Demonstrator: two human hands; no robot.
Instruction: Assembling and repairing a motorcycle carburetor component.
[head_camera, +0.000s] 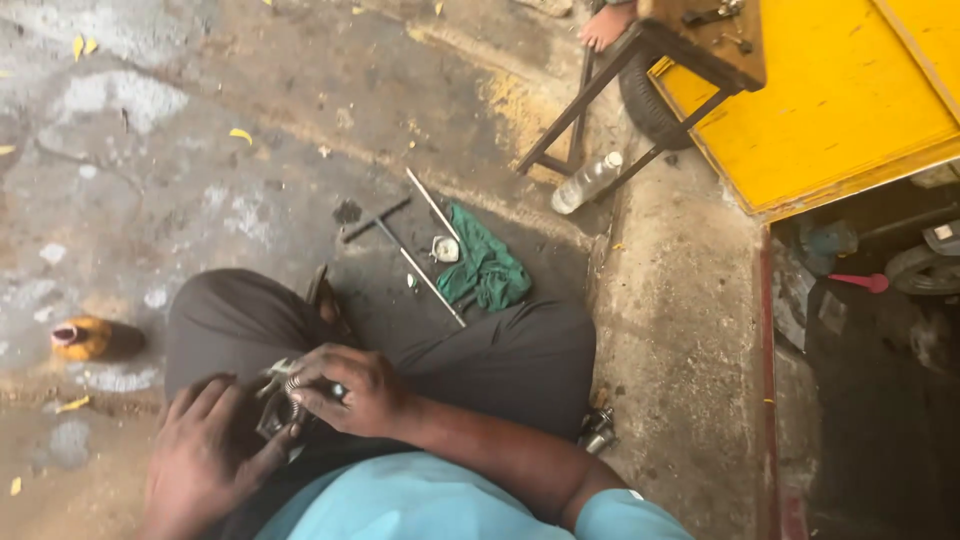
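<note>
We judge assembly is in hand at lower left: left hand (205, 455) cups, right hand (352, 390) pinches the metal part (283, 398); next needs steady fingertip grip.

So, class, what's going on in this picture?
A person sits on a stained concrete floor and holds a small metal part in the lap with both hands: the left hand cups it, the right hand grips it from above. Ahead lie metal rods, a green cloth and a plastic bottle.
</note>
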